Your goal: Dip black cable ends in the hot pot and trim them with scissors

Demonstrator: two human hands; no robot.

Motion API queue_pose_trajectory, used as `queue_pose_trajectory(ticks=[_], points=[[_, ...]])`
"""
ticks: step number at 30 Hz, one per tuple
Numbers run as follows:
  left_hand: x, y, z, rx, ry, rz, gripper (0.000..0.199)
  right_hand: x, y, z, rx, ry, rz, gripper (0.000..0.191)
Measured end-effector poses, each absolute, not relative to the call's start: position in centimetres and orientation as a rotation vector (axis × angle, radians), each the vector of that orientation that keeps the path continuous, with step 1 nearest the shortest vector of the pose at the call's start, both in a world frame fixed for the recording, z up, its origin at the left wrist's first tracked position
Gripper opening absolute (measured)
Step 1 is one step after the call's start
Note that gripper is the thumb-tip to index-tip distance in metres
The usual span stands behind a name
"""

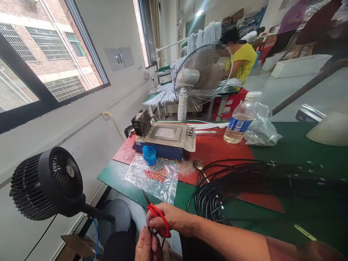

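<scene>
My right hand [163, 216] is closed around red-handled scissors [158, 214], whose dark blades point up and away to the left. Just below it, my left hand [146, 243] is closed on a thin black cable [150, 233], and the fingertips of both hands meet at its end. A small red bit shows there, too small to make out clearly. Beyond the hands, a clear plastic bag [168, 188] lies flat on the table with red and pale scraps [156, 174] on it. A coil of black cables [206, 203] lies to the right of my right hand.
A blue cup [149, 155] stands by a heated-looking blue box [163, 150] with a small fan [141, 123]. Further right are a spoon [198, 165], a bottle [238, 119] and a filled bag [262, 128]. A black fan [54, 181] stands left; a person in yellow [244, 59] sits beyond.
</scene>
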State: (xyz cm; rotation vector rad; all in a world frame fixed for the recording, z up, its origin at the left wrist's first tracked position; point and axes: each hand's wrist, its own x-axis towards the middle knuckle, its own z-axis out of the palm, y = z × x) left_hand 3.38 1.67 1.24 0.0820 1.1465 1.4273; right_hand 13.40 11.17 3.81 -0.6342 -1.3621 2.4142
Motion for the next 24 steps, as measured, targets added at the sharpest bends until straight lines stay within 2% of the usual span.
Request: queue_pose_trajectory(ticks=[12, 20, 24], points=[[2.7, 1.7, -0.6, 0.192, 1.166, 1.382, 0.048, 13.3, 11.4, 3.4, -0.587, -1.383, 2.486, 0.031], [3.0, 1.8, -0.3, 0.105, 1.166, 1.487, 0.042, 13.2, 11.4, 3.6, -0.656, -1.408, 2.449, 0.02], [2.7, 1.8, -0.1, 0.081, 1.131, 1.482, 0.037, 13.2, 11.2, 3.6, -0.651, -1.472, 2.392, 0.022]])
